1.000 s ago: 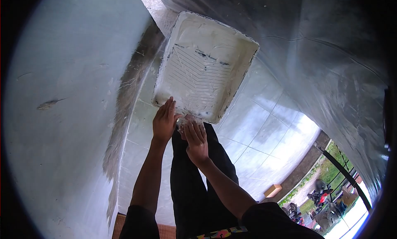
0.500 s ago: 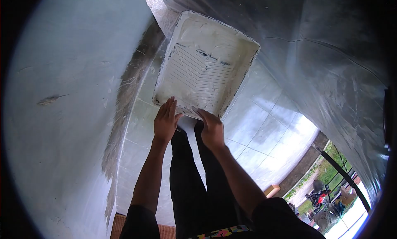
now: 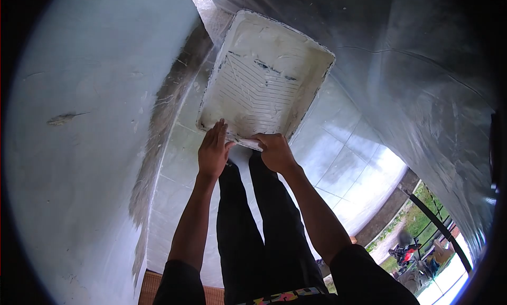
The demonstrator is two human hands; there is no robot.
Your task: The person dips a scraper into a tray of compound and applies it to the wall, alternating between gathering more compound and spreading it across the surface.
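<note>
The left hand (image 3: 213, 153) is open by the paint tray (image 3: 259, 88); the right hand (image 3: 278, 153) curls there (can't tell if gripping). Uneven pushing could tip it.

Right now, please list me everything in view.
Paint tray: one, cream, upper middle
Wall: one, pale grey, left
Plastic sheet: one, translucent grey, right
Tiled floor: one, grey, behind tray
Pole: one, black, lower right
Grass: uncountable, green, lower right
Blurred items: uncountable, partly red, lower right
Woven surface: one, brown, bottom left
Left hand: one, bare, tray edge
Right hand: one, bare, tray edge
Trouser legs: two, black, bottom middle
Sleeves: two, black, bottom
</note>
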